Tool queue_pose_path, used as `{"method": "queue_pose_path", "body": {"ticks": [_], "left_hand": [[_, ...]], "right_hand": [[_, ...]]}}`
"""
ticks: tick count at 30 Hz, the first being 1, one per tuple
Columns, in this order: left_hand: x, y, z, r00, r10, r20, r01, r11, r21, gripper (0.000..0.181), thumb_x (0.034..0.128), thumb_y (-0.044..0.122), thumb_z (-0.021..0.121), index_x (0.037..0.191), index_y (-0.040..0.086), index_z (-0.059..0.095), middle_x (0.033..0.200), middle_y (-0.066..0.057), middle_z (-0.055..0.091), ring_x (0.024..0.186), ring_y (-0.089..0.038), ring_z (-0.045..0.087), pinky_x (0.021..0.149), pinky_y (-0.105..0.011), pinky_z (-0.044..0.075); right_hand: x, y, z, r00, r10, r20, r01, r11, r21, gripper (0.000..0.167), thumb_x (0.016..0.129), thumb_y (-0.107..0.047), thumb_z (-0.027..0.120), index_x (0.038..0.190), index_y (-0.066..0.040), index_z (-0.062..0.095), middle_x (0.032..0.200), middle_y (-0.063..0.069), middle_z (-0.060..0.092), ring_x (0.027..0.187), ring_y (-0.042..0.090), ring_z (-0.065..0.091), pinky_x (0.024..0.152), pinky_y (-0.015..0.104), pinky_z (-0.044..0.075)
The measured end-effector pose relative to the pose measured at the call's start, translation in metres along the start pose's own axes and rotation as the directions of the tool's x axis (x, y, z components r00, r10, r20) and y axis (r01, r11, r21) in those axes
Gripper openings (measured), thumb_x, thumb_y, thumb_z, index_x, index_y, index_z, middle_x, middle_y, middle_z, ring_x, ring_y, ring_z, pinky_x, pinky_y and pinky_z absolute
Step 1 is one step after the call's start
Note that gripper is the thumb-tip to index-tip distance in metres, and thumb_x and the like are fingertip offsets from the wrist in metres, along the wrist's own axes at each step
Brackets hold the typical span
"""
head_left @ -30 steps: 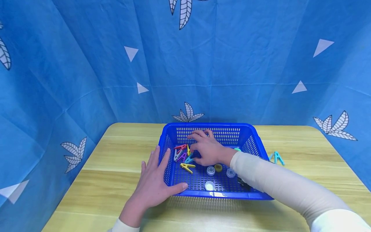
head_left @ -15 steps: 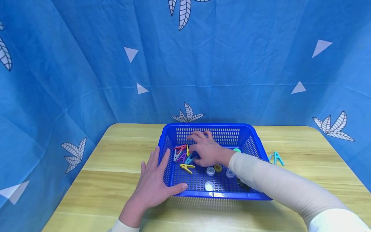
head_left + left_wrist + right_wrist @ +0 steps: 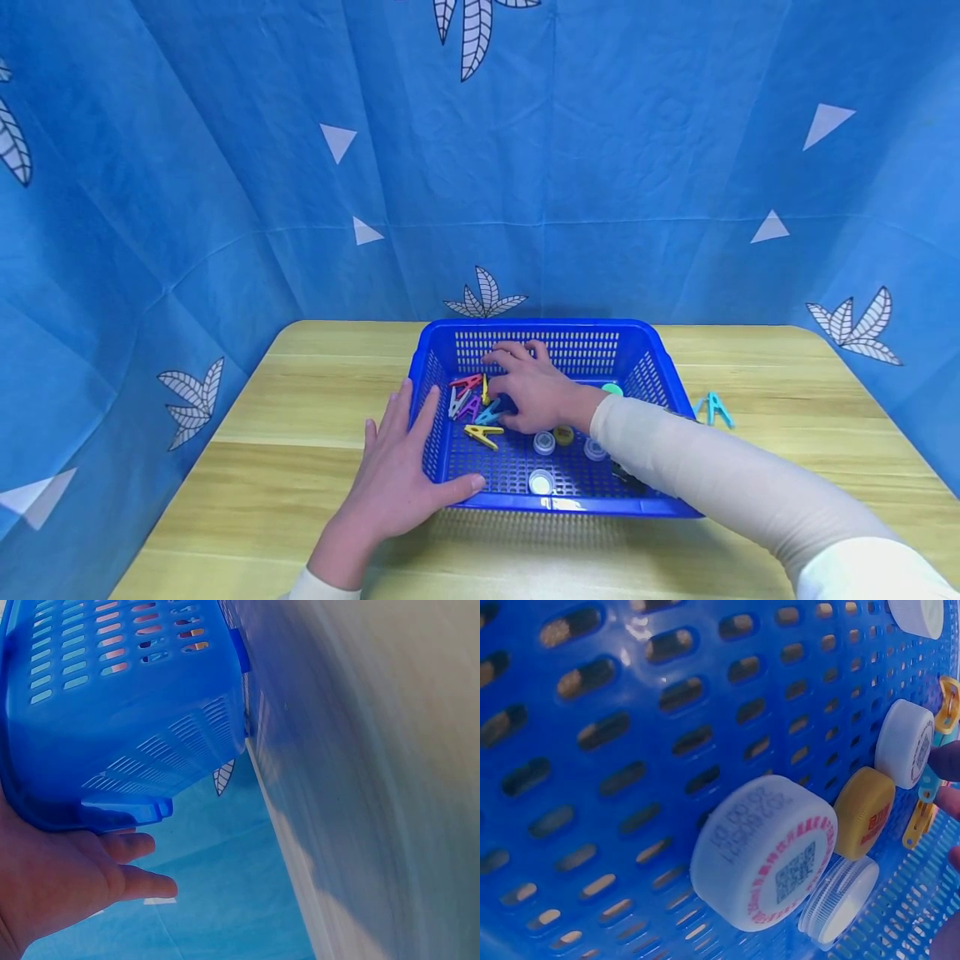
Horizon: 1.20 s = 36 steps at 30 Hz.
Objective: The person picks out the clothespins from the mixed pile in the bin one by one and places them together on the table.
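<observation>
In the head view, the left hand [image 3: 401, 479] lies with fingers spread against the left side of a blue basket [image 3: 555, 502], its thumb over the front rim. The left wrist view shows that hand [image 3: 67, 881] by the basket's rim [image 3: 45, 817]. Inside the basket, the right hand [image 3: 536, 392] hovers low with loosely bent fingers. Its thumb is close to a light-blue clip [image 3: 488, 413]; contact is unclear. Red [image 3: 467, 382], white [image 3: 457, 403], purple [image 3: 470, 407] and yellow clips [image 3: 483, 434] lie to its left. In the right wrist view, fingertips [image 3: 949, 801] reach beside the light-blue clip [image 3: 929, 784].
Bottle caps lie in the basket: white [image 3: 544, 442], yellow [image 3: 563, 435], green [image 3: 612, 389] and others. A black object [image 3: 626, 477] is partly under the right sleeve. Turquoise clips [image 3: 718, 409] rest on the wooden table [image 3: 787, 375] right of the basket. Blue cloth [image 3: 465, 167] hangs behind.
Both hands have hardly moved. The small yellow clip beside the right fingers looks slightly turned.
</observation>
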<state>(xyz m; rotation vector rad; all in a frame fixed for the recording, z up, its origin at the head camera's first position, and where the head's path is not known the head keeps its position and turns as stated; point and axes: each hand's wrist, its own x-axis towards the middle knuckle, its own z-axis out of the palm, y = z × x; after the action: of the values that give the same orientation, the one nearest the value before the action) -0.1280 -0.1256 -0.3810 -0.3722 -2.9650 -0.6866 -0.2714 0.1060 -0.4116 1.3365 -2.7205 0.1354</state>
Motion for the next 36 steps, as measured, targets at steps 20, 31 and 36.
{"method": "queue_pose_path", "body": {"ticks": [20, 31, 36], "left_hand": [[-0.0002, -0.0010, 0.0006, 1.000, 0.002, -0.004, -0.002, 1.000, 0.004, 0.123, 0.0697, 0.091, 0.054, 0.161, 0.016, 0.019, 0.166, -0.016, 0.001, 0.150, -0.033, -0.003, 0.109, -0.072, 0.005], [0.0005, -0.0005, -0.0002, 1.000, -0.021, 0.016, 0.021, 1.000, -0.006, 0.122, 0.0696, 0.089, 0.057, 0.161, 0.019, 0.017, 0.166, -0.013, -0.001, 0.150, -0.032, -0.004, 0.110, -0.070, 0.003], [0.0011, -0.0007, 0.0004, 1.000, -0.020, 0.014, 0.020, 1.000, -0.007, 0.122, 0.0698, 0.089, 0.056, 0.161, 0.018, 0.019, 0.166, -0.013, 0.000, 0.150, -0.034, -0.002, 0.109, -0.071, 0.003]], "right_hand": [[0.0009, -0.0007, -0.0018, 1.000, 0.001, 0.004, -0.001, 1.000, 0.010, 0.016, 0.080, -0.042, 0.076, 0.092, -0.031, 0.075, 0.149, 0.002, 0.044, 0.143, 0.031, 0.022, 0.102, 0.062, 0.021], [0.0007, 0.0019, -0.0046, 0.999, -0.011, -0.032, 0.011, 1.000, 0.001, 0.016, 0.079, -0.044, 0.076, 0.088, -0.030, 0.074, 0.148, 0.003, 0.045, 0.143, 0.032, 0.023, 0.103, 0.063, 0.020], [0.0008, 0.0033, -0.0088, 0.998, -0.015, -0.068, 0.016, 1.000, 0.004, 0.015, 0.079, -0.043, 0.076, 0.087, -0.030, 0.073, 0.148, 0.004, 0.046, 0.142, 0.033, 0.025, 0.103, 0.064, 0.020]]}}
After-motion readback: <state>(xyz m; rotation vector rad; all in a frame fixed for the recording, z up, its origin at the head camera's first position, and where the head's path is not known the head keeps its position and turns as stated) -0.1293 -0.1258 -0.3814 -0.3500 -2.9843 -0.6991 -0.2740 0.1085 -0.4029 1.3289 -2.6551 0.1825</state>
